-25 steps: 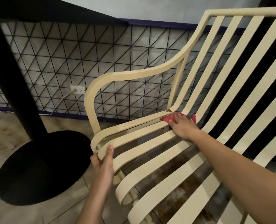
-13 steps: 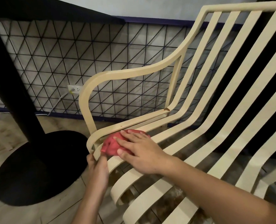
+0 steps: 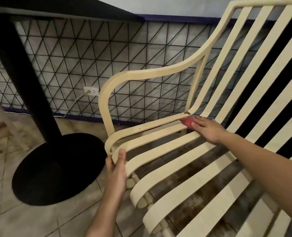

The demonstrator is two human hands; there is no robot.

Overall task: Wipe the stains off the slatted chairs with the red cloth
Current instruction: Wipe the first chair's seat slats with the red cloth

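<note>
A cream slatted chair (image 3: 176, 165) fills the right half of the view, its curved armrest (image 3: 141, 74) on the left side. My right hand (image 3: 208, 130) lies flat on the red cloth (image 3: 187, 121), pressing it against the leftmost seat slat at the back, where seat meets backrest. Only a small part of the cloth shows beyond my fingers. My left hand (image 3: 117, 168) grips the curled front end of the leftmost slat, thumb on top.
A black pedestal table stands at the left, with its column (image 3: 20, 79) and round base (image 3: 56, 168) on the tiled floor. Behind the chair runs a black wire-grid fence (image 3: 124, 53), with a wall socket (image 3: 91, 91) and a white cable.
My right hand has slid the red cloth from the front end of the slat back along it to the rear of the seat. My left hand keeps its grip on the front.
</note>
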